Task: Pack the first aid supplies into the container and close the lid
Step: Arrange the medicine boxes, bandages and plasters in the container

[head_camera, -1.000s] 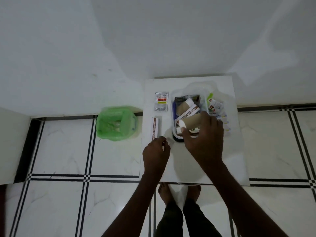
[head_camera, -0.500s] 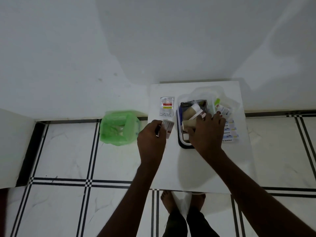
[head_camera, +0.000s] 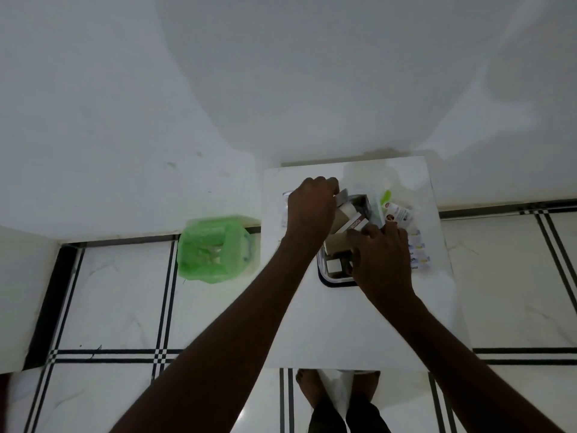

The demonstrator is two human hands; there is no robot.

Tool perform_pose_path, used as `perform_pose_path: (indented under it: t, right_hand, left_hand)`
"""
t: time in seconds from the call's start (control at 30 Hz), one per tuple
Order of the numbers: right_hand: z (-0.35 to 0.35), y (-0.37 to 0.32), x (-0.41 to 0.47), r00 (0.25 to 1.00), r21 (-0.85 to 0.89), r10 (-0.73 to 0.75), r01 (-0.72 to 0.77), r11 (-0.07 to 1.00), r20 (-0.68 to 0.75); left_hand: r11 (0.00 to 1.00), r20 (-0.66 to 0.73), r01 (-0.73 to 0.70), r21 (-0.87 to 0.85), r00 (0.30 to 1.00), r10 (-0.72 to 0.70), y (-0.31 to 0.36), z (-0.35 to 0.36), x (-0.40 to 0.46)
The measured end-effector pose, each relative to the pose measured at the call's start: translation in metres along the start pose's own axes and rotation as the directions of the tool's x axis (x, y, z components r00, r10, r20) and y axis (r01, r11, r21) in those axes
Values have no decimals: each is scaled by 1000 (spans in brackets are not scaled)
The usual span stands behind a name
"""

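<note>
A clear container point(head_camera: 331, 281) with a dark rim stands on the small white table point(head_camera: 343, 323). It holds bandage rolls and small boxes, among them a tan roll point(head_camera: 338, 242) and a white and brown box point(head_camera: 357, 225). My left hand point(head_camera: 312, 207) hovers over the container's far left corner, shut on a small grey box point(head_camera: 342, 194). My right hand point(head_camera: 379, 254) rests on the supplies inside, its fingers pressing them down. A strip of plasters point(head_camera: 418, 254) and small packets point(head_camera: 398, 214) lie right of the container. The sachet on the left is mostly hidden under my left hand.
A green bin point(head_camera: 215, 248) lined with a green bag sits on the tiled floor left of the table. A white wall rises right behind the table. My bare feet point(head_camera: 312, 389) show below the table's near edge.
My left hand picked up the narrow box from the table and carried it up and right over the container. My right hand stayed on the supplies inside.
</note>
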State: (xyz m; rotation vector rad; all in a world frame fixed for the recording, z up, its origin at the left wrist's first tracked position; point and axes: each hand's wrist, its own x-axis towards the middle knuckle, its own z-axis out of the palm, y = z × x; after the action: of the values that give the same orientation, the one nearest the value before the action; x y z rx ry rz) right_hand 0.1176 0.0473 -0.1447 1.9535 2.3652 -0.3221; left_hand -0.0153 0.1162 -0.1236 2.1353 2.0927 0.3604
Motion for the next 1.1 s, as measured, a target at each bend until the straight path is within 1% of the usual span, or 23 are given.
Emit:
perform_pose_path:
  t: [0.07,0.13,0.2,0.37,0.47,0.57,0.67,0.77,0.87,0.93,1.0,1.07,1.1]
  right_hand:
    - [1,0,1,1000,13,-2,2,1000,4]
    - [1,0,2,1000,22,-2,2,1000,-12]
    - [3,2,2,1000,31,-4,5,1000,-29]
    - [5,3,1,998,38,-13,15,999,-53]
    - [5,3,1,997,37,-11,14,999,-73]
    - [6,4,2,996,62,-22,28,998,-83]
    - [8,6,2,996,66,-35,41,997,-87]
    - [10,7,3,996,28,-48,50,998,-75]
    - [10,9,5,995,-13,-63,62,998,-82]
    - [9,10,6,993,-18,-62,61,998,-103]
    - [11,11,6,989,-11,-76,75,997,-127]
    - [13,13,4,981,18,-101,105,994,-165]
    - [14,14,4,978,31,-112,119,992,-177]
  left_hand:
    - [998,42,-1,56,999,-1,1,1,3]
    - [997,41,-34,65,999,31,-1,2,4]
    - [995,12,-95,20,995,95,-4,0,8]
    - [985,56,-165,-51,984,167,-14,-14,18]
    - [973,129,-171,-155,973,191,-19,-19,22]
    - [964,205,-188,-187,952,226,-19,-23,24]
    - [964,236,-243,-108,936,263,-14,-19,17]
    - [944,210,-331,10,924,321,-8,-12,12]
    - [941,157,-331,71,935,318,0,-9,18]
    - [934,146,-336,118,937,318,4,-7,24]
    - [930,140,-355,99,930,340,4,-7,21]
    - [925,172,-370,85,920,352,-4,-1,14]
    - [918,212,-383,100,910,357,-8,2,10]
